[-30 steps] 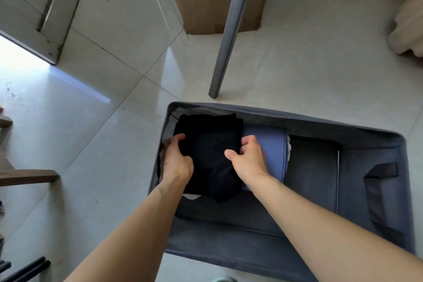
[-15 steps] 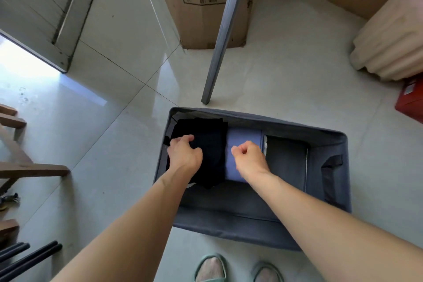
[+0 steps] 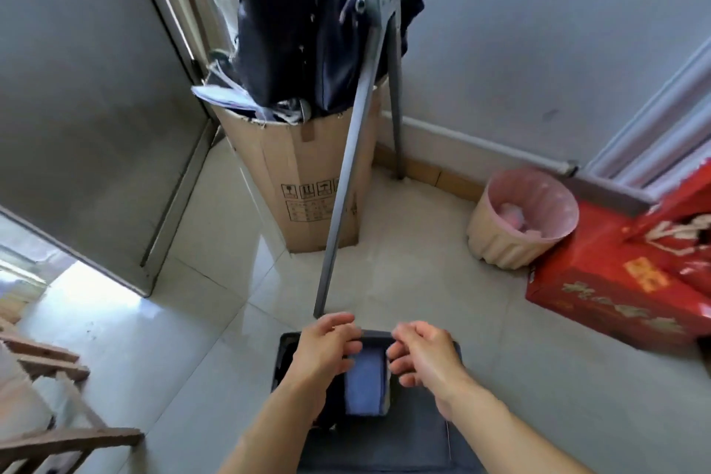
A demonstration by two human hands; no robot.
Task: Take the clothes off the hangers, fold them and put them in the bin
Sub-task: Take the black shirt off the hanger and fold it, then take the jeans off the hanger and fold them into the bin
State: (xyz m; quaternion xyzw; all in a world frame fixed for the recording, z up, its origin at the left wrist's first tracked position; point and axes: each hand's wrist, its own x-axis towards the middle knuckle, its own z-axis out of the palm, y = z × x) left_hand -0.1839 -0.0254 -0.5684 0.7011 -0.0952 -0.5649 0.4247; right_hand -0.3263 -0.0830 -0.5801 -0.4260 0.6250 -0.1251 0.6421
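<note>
Risk ahead: snagging the dark clothes on the slanted grey pole of the rack while pulling them free, or tipping the tall cardboard box standing just behind that pole. Also possible: a loose fold coming undone on the way down, since the bin already holds a folded blue piece with something dark beside it, mostly hidden under the left wrist.

Left hand empty, fingers loosely curled, hovering above the bin's far left corner. Right hand likewise empty, fingers relaxed and half bent, just right of the blue piece. Both above the bin, holding nothing. Remaining clothes hanging well up and away, beyond the box, out of reach from here. Hangers themselves too blurred to make out.
</note>
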